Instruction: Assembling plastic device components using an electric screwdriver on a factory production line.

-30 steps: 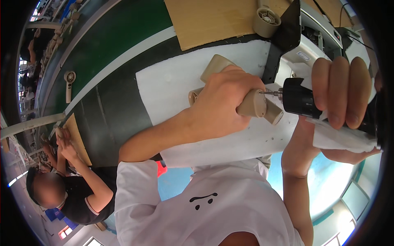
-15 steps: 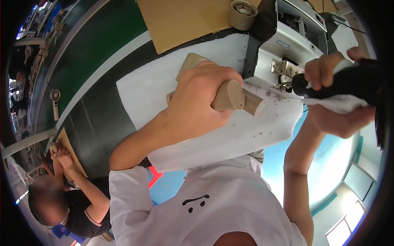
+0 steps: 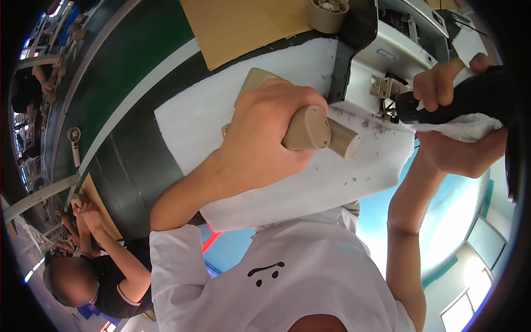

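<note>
Left hand (image 3: 265, 146): wrapping around the beige handle (image 3: 310, 128) of a beige part, fingers curled tight, pressing it down onto the white pad (image 3: 188, 124).
Part: lying on the pad under the left hand; 2 round stub ends are sticking out past the fingers toward the right hand.
Long axis: running from upper left (flat end (image 3: 255, 82) showing above the knuckles) to lower right (stub (image 3: 344, 143)).
Right hand (image 3: 442, 88): gripping a black driver (image 3: 459, 102), fingers closed over the barrel; a white cloth (image 3: 464, 128) is sitting between palm and tool.
Driver tip: pointing left, sitting just beside the metal bracket (image 3: 383, 88) of the white machine (image 3: 381, 50), near but apart from the stub ends.
Key relation: the stubs are lying below and left of the driver tip; the right hand is the nearer one to the machine, the left the only one touching the part.
Pad surface: small dark specks are scattered near the machine's foot.
Bench: cardboard sheet (image 3: 243, 25) and tape roll (image 3: 327, 14) are lying beyond the pad; green belt (image 3: 133, 50) is running to the left.
Co-worker: another person's hands (image 3: 83, 213) are working at lower left, well apart.
</note>
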Motion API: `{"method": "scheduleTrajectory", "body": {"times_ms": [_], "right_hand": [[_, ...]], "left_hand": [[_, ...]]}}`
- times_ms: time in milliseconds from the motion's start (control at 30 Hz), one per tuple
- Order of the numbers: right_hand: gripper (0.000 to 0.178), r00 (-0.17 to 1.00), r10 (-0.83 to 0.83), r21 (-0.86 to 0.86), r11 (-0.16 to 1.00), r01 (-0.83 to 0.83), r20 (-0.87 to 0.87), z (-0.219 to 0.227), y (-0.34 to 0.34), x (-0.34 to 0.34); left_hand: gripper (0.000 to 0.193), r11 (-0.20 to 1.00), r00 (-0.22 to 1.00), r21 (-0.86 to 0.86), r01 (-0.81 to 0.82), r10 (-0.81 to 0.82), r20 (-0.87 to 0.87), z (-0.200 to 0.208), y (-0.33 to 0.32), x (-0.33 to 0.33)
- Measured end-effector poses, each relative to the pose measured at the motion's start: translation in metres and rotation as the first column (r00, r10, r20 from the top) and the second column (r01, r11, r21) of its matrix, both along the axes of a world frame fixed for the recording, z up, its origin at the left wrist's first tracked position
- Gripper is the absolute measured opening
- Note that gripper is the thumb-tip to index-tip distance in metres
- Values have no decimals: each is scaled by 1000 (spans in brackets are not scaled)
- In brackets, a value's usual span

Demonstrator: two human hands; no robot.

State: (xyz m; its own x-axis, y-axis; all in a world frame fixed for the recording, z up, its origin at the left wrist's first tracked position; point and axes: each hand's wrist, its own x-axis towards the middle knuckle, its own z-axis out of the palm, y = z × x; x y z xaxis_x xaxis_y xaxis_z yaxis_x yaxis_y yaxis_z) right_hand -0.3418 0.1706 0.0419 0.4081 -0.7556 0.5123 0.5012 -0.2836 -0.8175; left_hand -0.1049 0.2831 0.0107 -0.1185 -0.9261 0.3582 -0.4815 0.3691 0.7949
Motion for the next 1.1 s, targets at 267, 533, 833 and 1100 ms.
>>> {"method": "scheduleTrajectory", "body": {"times_ms": [267, 533, 833, 1100], "right_hand": [[47, 994, 80, 90, 992, -86, 69, -9, -10, -13], [26, 955, 225, 123, 960, -251, 191, -11, -19, -78], [24, 900, 316, 130, 921, -367, 300, 30, 68, 42], [28, 864, 409, 95, 887, -452, 295, 29, 60, 46]], "left_hand": [[28, 1000, 1000, 1, -4, 4, 7, -3, 0, -1], [29, 999, 1000, -52, -14, 14, -11, -6, 1, -2], [31, 997, 1000, -76, -11, 10, -9, -3, 5, -3], [31, 998, 999, -64, -15, 17, 29, -1, 4, -4]]}}
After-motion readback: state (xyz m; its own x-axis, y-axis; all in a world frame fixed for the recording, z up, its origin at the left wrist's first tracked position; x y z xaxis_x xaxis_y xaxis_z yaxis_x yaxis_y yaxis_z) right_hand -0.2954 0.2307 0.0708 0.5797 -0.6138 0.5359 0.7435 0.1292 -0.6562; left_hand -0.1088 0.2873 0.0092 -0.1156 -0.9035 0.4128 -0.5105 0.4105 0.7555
